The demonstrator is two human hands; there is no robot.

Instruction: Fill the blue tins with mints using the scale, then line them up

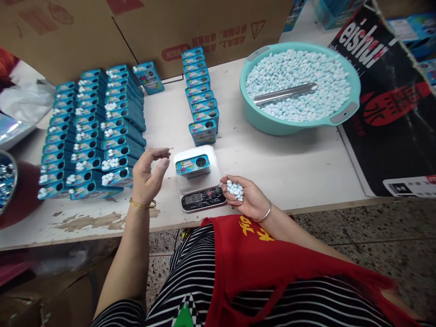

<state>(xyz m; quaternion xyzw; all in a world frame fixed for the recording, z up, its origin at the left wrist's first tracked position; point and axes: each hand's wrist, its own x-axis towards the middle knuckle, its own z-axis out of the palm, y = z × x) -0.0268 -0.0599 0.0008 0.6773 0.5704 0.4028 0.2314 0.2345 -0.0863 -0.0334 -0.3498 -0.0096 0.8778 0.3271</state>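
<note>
A blue candy tin [192, 166] with a round dark hole in its top stands on the white plate of a small digital scale [203, 200]. Left of the scale, my left hand [150, 175] is raised with thumb and fingers apart, holding nothing. On the other side, my right hand [250, 198] is cupped palm up around a small heap of pale blue and white candies [235, 190], close to the scale's display end. The display is lit, but its digits are too blurred to read surely.
A turquoise basin [250, 116] full of candies, with a metal scoop [286, 93] on top, stands back right. Tins [203, 131] line up behind the scale; rows of candy-topped tins [116, 177] fill the left. A cardboard box [153, 32] borders the back, a black printed panel [384, 122] the right.
</note>
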